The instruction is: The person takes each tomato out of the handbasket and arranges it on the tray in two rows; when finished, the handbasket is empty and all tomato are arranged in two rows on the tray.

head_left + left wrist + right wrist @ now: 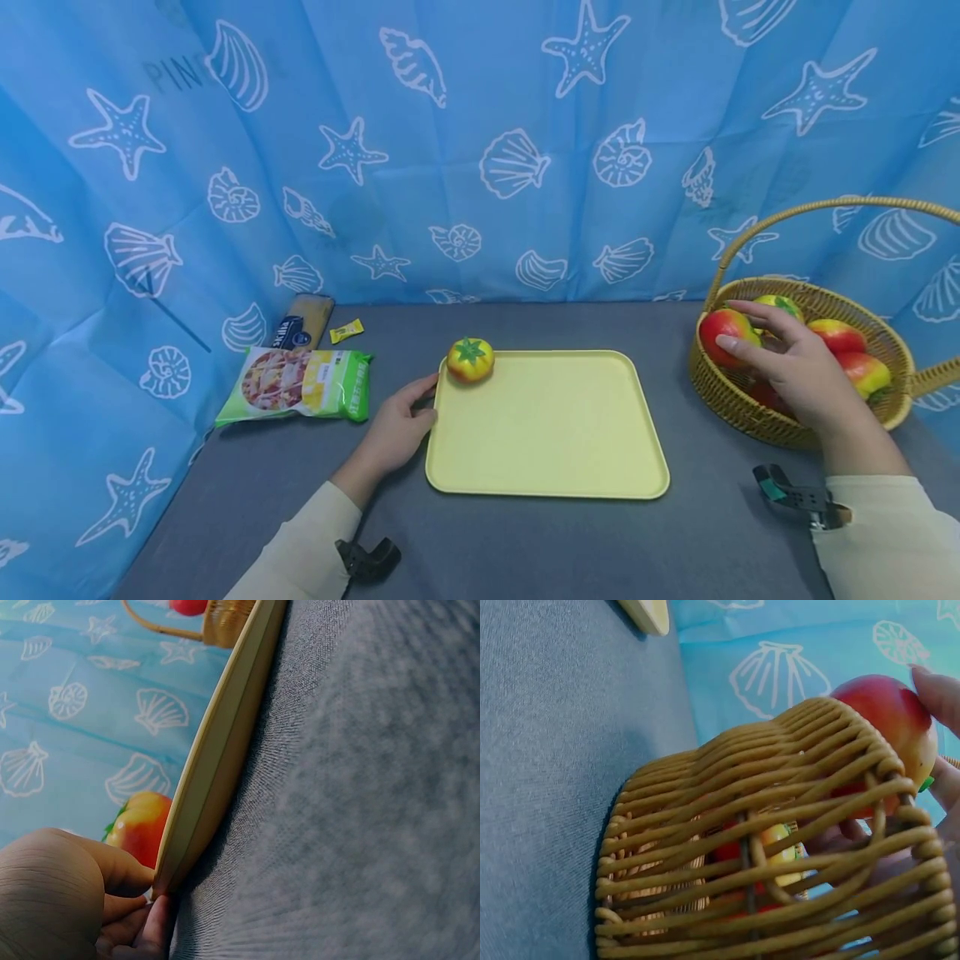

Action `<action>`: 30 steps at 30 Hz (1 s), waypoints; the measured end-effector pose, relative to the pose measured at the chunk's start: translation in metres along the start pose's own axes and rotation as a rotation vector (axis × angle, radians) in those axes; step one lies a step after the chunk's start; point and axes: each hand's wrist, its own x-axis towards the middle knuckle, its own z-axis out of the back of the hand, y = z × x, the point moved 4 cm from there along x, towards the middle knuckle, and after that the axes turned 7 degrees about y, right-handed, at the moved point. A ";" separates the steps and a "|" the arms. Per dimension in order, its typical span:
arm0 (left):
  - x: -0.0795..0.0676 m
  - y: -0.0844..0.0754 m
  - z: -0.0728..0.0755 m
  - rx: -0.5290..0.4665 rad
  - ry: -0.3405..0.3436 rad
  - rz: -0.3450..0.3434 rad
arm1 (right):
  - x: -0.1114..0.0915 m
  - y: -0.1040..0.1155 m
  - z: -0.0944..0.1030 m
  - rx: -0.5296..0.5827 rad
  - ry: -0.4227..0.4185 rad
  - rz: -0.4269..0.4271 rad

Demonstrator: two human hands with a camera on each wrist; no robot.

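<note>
In my head view, a rectangular, pale yellow tray with rounded corners (551,433) lies in the middle of the grey cloth-covered table (525,550). I see the person's left hand (397,429) pinching the tray's left edge, below its far left corner. On that corner sits a round, glossy red-and-yellow fruit with a green leafy top (470,362). Toward the table's right edge stands a round, tan wicker basket with an arched handle (712,400). At its left rim the right hand (810,375) holds a smooth, rounded red fruit (715,332) between thumb and fingers; other red and yellow fruits (862,375) lie in the basket. By the table's left edge I make out a green-and-white plastic food bag (300,387), with a flat brown-and-dark-blue packet (303,321) behind it at the far left corner and a small yellow wrapped packet (347,331) near that. A blue curtain printed with white shells and starfish (450,200) hangs behind the table's far edge.

In my left wrist view, the thumb is on the tray's rim with fingertips beneath, and the leafy-topped fruit shows just beyond.

In my right wrist view, the held fruit shows above the basket's woven rim, a fingertip against it; the basket's weave hides part of the hand.
</note>
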 end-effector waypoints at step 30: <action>-0.001 -0.001 0.000 -0.005 0.000 -0.002 | -0.004 0.056 -0.040 0.004 0.038 0.163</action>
